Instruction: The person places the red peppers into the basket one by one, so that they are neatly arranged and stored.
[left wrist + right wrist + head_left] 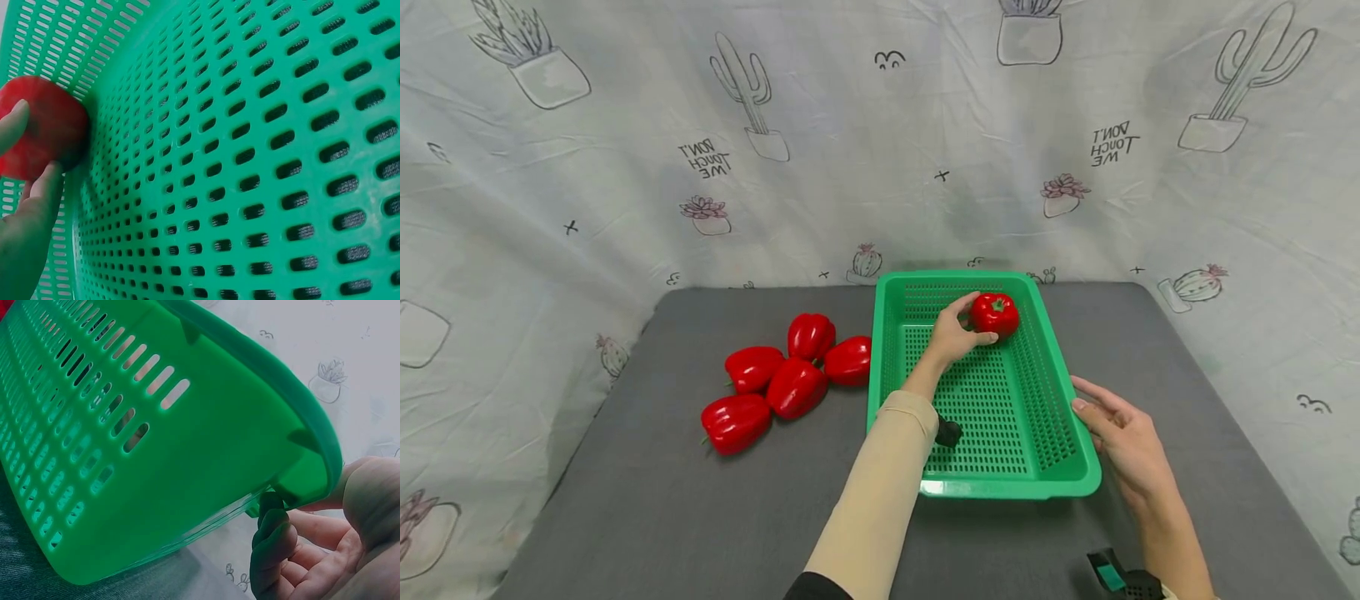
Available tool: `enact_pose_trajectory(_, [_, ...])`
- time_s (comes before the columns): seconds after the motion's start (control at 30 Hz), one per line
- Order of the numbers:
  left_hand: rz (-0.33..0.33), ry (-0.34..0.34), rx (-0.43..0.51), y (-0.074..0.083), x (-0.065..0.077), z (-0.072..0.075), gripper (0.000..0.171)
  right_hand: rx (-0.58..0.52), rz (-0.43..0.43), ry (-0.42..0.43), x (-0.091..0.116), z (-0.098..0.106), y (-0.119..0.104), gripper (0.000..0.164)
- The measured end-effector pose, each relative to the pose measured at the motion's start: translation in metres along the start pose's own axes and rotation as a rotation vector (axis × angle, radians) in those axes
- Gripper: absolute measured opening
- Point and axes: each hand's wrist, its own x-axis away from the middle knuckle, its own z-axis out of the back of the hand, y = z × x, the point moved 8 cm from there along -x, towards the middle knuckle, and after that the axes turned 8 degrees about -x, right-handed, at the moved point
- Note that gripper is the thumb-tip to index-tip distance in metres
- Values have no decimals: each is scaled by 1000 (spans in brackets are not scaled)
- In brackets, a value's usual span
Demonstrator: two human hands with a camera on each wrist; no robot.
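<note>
A green plastic basket [1011, 488] with slotted walls and floor stands on the grey table. Inside its far right part is a red bell pepper [997, 315], stem up. My left hand [953, 335] holds this pepper from the left, with thumb and fingers on either side. The left wrist view has the same pepper [50, 122] low against the slotted wall. At the basket's right side, my right hand [1131, 450] grips the rim. Its curled fingers [273, 534] reach under the rim in the right wrist view, while the thumb is mostly hidden there.
Several red bell peppers [797, 389] lie grouped on the grey tabletop [700, 525] left of the basket, the rightmost close to its wall. A white cloth [820, 167] printed with cactus drawings hangs behind and around the table. My left forearm crosses the basket's near left corner.
</note>
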Motion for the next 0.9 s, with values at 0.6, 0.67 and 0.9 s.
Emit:
enact_pose_trajectory(0.6, [-4, 18, -30, 4, 3, -1, 75, 22, 13, 16, 1, 3, 0, 50])
enact_pose_trajectory(0.67, [-4, 16, -24, 4, 3, -2, 75, 27, 14, 17, 1, 3, 0, 50])
enact_pose_trajectory(0.9, [2, 5, -14, -2, 1, -2, 75, 40, 4, 18, 1, 2, 3, 51])
